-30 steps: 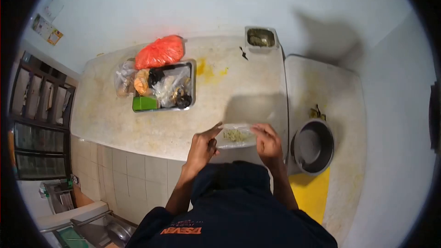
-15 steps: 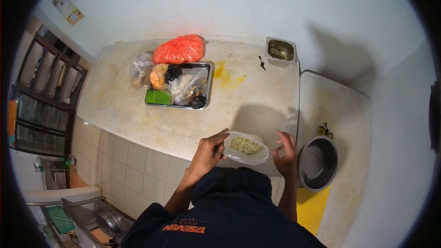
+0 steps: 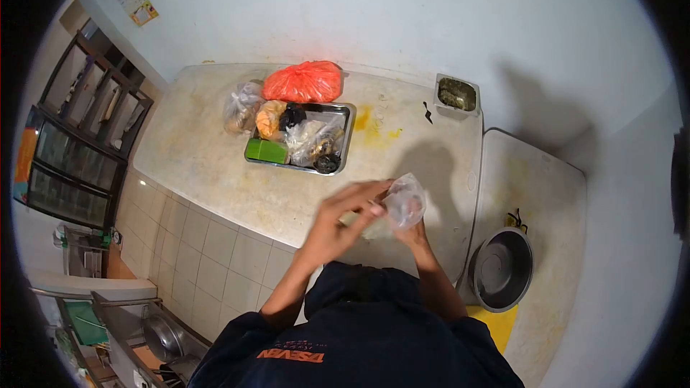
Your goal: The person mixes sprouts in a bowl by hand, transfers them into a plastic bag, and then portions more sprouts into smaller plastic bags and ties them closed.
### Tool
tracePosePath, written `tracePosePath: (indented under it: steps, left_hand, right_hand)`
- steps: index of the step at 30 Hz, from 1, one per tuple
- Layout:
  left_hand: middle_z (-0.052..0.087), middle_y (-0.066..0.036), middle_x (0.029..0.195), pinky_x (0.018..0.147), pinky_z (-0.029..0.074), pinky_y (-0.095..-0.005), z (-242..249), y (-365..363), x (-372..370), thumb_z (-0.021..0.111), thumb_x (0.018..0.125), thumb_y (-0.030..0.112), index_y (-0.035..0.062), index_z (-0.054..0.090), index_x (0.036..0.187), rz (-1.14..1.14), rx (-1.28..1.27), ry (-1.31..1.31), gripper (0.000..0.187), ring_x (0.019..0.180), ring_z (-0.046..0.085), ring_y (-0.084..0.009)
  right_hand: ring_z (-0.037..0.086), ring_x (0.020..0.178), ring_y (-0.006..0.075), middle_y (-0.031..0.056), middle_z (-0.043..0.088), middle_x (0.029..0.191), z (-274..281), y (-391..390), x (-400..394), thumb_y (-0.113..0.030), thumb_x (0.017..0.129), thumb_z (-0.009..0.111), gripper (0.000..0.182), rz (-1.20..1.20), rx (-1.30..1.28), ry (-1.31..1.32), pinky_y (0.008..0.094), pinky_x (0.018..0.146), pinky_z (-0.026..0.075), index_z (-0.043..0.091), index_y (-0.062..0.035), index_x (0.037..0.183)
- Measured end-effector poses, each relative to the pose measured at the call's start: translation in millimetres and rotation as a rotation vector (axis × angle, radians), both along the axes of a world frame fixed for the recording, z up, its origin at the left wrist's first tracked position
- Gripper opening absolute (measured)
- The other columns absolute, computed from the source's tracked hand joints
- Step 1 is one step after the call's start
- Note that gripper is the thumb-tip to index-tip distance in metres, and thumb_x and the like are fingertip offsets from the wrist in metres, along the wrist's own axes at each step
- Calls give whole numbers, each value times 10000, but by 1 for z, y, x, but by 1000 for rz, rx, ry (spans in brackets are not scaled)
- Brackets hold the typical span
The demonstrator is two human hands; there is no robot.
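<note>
A clear plastic bag (image 3: 407, 197) stands out from my right hand (image 3: 411, 231), whose fingers close round it from behind and below and show faintly through the film. The bean sprouts seen in it earlier are hidden from this angle. My left hand (image 3: 339, 221), slightly smeared by motion, comes in from the left with its fingers stretched out and thumb apart. Its fingertips are right at the bag's left edge. Both hands are above the front part of the pale table (image 3: 280, 197).
Farther back, a metal tray (image 3: 349, 126) holds several bagged foods and a green block (image 3: 266, 151). A red bag (image 3: 303, 82) and a clear bag (image 3: 243, 106) lie beside it. A metal container (image 3: 457, 93) and black spoon (image 3: 428, 113) stand back right; a grey basin (image 3: 503, 270) is at right.
The bag has gone from lying level with sprouts showing to upright. My right hand, free and apart before, now grips it. My left hand's fingers have spread from their hold on the edge.
</note>
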State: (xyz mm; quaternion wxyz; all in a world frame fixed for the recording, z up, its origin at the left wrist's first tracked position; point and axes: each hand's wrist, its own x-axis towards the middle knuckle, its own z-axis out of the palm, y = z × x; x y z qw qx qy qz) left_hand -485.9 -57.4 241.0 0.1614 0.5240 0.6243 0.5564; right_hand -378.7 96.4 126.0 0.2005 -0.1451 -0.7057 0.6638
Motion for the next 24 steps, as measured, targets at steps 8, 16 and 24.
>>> tracePosePath:
  steps: [8,16,24]
  left_hand:
    - [470,-165,1366,1070,403,-384,-12,25,-36,940,615,261,-47,284,1452,-14,-197,6,1107,1274,464,-269]
    - [626,-117,1075,911,478,-350,21,68,-59,751,767,103,11,567,1134,185,-90,-8,421,1016,594,-221]
    - [698,-120,1079,950,494,-367,73,84,-82,677,907,172,18,634,1144,-225,0,-388,287,1037,656,-240]
  right_hand:
    - [422,1227,278,96,485,1270,108,22,-65,-204,734,787,348,26,724,391,429,1027,377,643,-47,1010]
    - [448,1247,274,84,502,1310,206,54,-75,-318,708,814,590,240,1049,177,405,1062,368,588,-71,1193]
    - [446,1294,321,139,465,1363,237,73,-28,-287,713,846,896,-4,888,212,467,1092,393,365,-159,1458]
